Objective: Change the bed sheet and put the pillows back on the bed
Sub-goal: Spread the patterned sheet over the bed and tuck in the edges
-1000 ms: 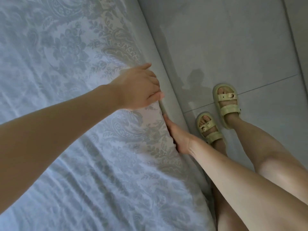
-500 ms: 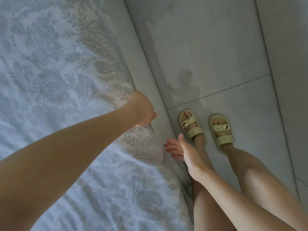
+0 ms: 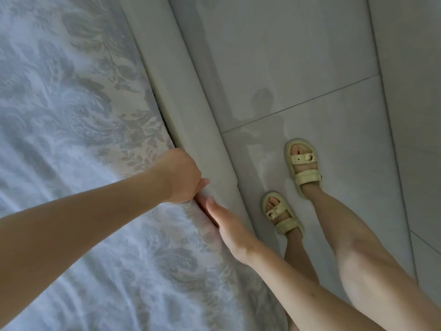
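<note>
The pale blue floral fabric bed sheet (image 3: pixel 71 120) lies spread flat, its long edge running along the grey padded bed frame (image 3: pixel 191 111). The left hand (image 3: pixel 181 177) has its grip curled over that edge. Just beside it, the right hand (image 3: pixel 226 225) holds nothing, its straight fingers in the gap where I'd expect the tuck to go.

One wide-angle camera on the person's head looks steeply down past their arms and legs. The bed sheet (image 3: pixel 71 139) fills the view's left, the floor (image 3: pixel 310 56) its right; the left hand (image 3: pixel 181 177) and right hand (image 3: pixel 229 225) lie close below, near the middle.
</note>
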Tool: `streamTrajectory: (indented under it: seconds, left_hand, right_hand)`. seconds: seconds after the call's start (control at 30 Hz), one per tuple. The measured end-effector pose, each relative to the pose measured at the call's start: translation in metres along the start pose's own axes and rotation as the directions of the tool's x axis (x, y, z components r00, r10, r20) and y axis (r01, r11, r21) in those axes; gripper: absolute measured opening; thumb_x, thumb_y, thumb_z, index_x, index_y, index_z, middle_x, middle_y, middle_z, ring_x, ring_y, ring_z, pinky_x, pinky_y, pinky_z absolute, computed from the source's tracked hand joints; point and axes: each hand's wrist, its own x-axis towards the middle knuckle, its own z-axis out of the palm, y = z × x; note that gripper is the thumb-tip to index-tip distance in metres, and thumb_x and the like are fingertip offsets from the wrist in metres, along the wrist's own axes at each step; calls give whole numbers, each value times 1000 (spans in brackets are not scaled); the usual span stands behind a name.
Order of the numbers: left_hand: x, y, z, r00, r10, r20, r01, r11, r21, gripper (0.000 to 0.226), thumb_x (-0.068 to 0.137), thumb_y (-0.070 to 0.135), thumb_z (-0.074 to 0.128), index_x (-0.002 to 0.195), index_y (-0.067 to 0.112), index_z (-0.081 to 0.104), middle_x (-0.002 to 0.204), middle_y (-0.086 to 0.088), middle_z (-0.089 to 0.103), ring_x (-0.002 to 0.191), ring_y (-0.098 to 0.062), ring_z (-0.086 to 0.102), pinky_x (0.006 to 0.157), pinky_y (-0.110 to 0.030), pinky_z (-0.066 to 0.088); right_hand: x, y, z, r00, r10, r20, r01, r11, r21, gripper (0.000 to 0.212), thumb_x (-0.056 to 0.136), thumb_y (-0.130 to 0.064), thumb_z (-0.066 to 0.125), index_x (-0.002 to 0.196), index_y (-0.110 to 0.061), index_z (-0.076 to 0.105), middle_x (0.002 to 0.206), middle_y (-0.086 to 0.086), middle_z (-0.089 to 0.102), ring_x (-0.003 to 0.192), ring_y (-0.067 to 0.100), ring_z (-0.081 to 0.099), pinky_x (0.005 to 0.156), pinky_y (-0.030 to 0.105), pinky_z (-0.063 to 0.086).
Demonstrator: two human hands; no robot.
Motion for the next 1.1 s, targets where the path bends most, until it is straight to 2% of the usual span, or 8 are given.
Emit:
streamTrajectory:
  seconds: [0.2, 0.33, 0.47, 0.63, 0.8, 0.9, 1.0, 1.1]
  left_hand:
    - [-42, 0, -2, 990, -14, -141, 7, 998, -55, 70, 97, 47, 4, 81, 20, 67, 76, 1, 63, 77, -21, 59, 72, -29, 46]
    - [-34, -15, -1, 916, 70, -395, -130, 983, -127, 80, 92, 49, -2, 83, 18, 72, 82, 5, 66, 84, -20, 58, 89, -38, 46]
    - [-23, -4, 20, 934, 229, -275, -222, 973, 55, 90, 83, 51, -19, 94, 28, 68, 93, 11, 67, 97, -13, 58, 96, -33, 40]
    - [0, 17, 30, 975, 99, -199, -65, 983, 170, 67, 97, 40, 3, 70, 21, 62, 75, 5, 64, 73, -16, 55, 76, -26, 33]
    - [3, 41, 6, 998, -70, 1, 69, 986, 150, 56, 102, 37, 16, 60, 19, 48, 66, 3, 51, 77, -19, 55, 81, -31, 39]
    - [-4, 71, 19, 983, -43, -179, 53, 997, 51, 54, 102, 39, 14, 74, 18, 56, 80, -1, 59, 76, -22, 52, 74, -32, 39]
    - [-12, 119, 47, 882, 99, -461, -157, 984, -87, 54, 93, 35, 24, 64, 14, 64, 61, -3, 55, 59, -26, 54, 65, -32, 50]
    - [-13, 156, 62, 911, 132, -391, -191, 975, -115, 53, 93, 33, 23, 70, 15, 67, 67, -1, 60, 65, -24, 57, 72, -34, 52]
  right_hand:
    - [42, 18, 25, 970, 119, 214, -142, 985, 95, 44, 98, -57, 23, 123, -38, 54, 118, -12, 62, 109, 0, 57, 97, 21, 43]
    - [58, 45, 9, 977, 172, 130, -184, 979, 84, 74, 77, -81, 42, 134, -33, 52, 131, -1, 60, 123, 16, 54, 109, 39, 37]
    - [37, 96, -15, 936, 325, 136, -342, 931, 127, 75, 81, -79, 34, 134, -29, 53, 131, 0, 60, 123, 18, 54, 110, 38, 37]
    - [-12, 113, -36, 911, 407, -60, -406, 913, 41, 67, 89, -72, 19, 121, -29, 58, 119, -8, 62, 106, 10, 59, 87, 25, 48]
    - [-65, 138, -59, 921, 328, -209, -340, 940, -25, 64, 99, -55, 14, 119, -18, 62, 101, -7, 69, 96, 6, 64, 80, 20, 51]
    - [-88, 152, -71, 918, 205, -339, -225, 974, -20, 55, 100, -46, 23, 122, -11, 59, 112, 1, 67, 102, 9, 63, 85, 20, 49]
    - [-106, 164, -75, 928, 53, -368, -60, 998, -7, 57, 90, -57, 38, 122, -13, 58, 119, 0, 65, 107, 8, 62, 95, 23, 48]
    - [-115, 171, -73, 960, -3, -280, -12, 999, -50, 36, 97, -38, 37, 121, -18, 55, 123, -4, 61, 111, 0, 58, 102, 20, 42]
